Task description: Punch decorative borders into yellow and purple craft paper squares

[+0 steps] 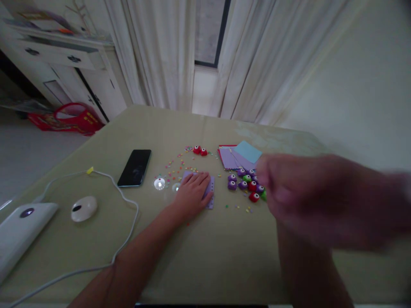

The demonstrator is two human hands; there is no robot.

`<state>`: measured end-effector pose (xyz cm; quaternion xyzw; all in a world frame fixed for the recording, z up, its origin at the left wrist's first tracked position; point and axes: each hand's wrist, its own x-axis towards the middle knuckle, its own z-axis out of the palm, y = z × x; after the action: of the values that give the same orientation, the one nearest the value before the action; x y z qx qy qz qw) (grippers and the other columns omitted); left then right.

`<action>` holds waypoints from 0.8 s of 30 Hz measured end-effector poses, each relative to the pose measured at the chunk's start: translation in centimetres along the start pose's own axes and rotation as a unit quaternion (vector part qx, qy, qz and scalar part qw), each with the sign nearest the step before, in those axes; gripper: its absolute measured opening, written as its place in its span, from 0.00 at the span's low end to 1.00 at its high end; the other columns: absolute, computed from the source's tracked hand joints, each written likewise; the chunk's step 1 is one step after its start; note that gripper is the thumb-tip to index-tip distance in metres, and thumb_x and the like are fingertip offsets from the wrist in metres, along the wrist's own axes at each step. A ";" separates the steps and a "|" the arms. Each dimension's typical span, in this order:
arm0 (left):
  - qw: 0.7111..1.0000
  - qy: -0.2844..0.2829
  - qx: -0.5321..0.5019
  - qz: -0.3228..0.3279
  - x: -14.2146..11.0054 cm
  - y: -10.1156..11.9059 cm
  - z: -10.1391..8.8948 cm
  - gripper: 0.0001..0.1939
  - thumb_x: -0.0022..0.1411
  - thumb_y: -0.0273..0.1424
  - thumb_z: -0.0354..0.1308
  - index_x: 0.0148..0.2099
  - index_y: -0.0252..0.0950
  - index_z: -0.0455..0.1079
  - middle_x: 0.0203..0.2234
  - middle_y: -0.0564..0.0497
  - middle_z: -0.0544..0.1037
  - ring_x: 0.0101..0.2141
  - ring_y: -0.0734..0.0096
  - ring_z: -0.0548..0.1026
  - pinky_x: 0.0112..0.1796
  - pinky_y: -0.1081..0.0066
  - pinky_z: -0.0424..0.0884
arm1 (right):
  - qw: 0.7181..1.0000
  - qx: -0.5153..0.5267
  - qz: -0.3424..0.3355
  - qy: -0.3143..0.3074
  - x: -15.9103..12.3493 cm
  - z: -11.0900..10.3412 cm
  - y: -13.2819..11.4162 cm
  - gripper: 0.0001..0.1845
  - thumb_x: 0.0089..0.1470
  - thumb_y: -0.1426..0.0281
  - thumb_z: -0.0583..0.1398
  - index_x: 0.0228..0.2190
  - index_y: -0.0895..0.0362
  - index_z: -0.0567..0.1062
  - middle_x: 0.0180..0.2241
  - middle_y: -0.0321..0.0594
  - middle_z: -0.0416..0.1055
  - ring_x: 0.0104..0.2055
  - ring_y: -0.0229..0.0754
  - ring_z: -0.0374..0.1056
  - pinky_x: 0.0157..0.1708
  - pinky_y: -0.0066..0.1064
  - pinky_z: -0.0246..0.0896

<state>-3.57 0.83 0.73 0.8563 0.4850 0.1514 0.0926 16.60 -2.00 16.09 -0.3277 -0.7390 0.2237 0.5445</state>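
My left hand point(193, 190) lies flat on a purple card point(210, 197) with small holes along its edge. Its fingers are stretched out and slightly apart. My right forearm point(310, 273) rises from the bottom edge. A large, motion-blurred hand point(308, 196) hides its upper end; whose hand this is I cannot tell, and its fingers look curled. Several small one-eyed pieces point(243, 185) in purple, red and green cluster left of that hand. Two red one-eyed pieces point(200, 150) sit farther back. Tiny coloured paper bits point(175, 172) are scattered around my left hand.
Behind the cluster lie purple sheets point(229, 158) and a light blue sheet point(248, 152). To the left are a black phone point(135, 167), a white oval object point(84, 208), a white device point(24, 235) and a white cable point(136, 205). A clear round object point(159, 183) rests near my left hand.
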 end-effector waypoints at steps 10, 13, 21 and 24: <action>0.999 -0.033 -0.029 0.032 -0.1 -0.9 -0.8 0.40 0.71 0.49 0.58 0.76 0.32 0.61 0.75 0.37 0.63 0.73 0.45 0.63 0.71 0.47 0.58 | 0.874 -0.379 0.116 -0.281 5.3 7.9 15.4 0.18 0.69 0.74 0.61 0.58 0.58 0.77 0.60 0.51 0.77 0.60 0.47 0.73 0.60 0.36 0.65; 0.997 -0.050 -0.042 0.033 -0.1 -1.2 -1.0 0.43 0.69 0.52 0.61 0.77 0.33 0.61 0.75 0.37 0.61 0.73 0.43 0.62 0.71 0.46 0.59 | 0.860 -0.391 0.105 -0.312 4.3 7.6 15.2 0.13 0.70 0.75 0.59 0.51 0.56 0.81 0.56 0.49 0.79 0.58 0.48 0.73 0.60 0.37 0.65; 0.998 -0.039 -0.044 0.028 -0.1 -1.1 -0.7 0.44 0.67 0.54 0.63 0.75 0.35 0.64 0.74 0.37 0.64 0.73 0.41 0.62 0.72 0.43 0.56 | 0.842 -0.431 0.095 -0.311 2.9 6.3 13.9 0.16 0.71 0.70 0.59 0.58 0.59 0.75 0.57 0.55 0.76 0.60 0.53 0.70 0.61 0.41 0.63; 0.998 -0.042 -0.042 0.032 -0.1 -1.3 -0.8 0.44 0.68 0.55 0.62 0.76 0.35 0.63 0.75 0.36 0.62 0.73 0.41 0.62 0.72 0.40 0.54 | 0.843 -0.411 0.088 -0.336 2.7 6.1 14.5 0.15 0.70 0.72 0.60 0.56 0.58 0.76 0.55 0.52 0.77 0.58 0.50 0.72 0.59 0.37 0.65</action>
<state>-4.97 1.42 1.04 0.8724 0.4463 0.1380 0.1437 13.72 10.06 6.01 -0.4897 -0.8690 0.0423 0.0565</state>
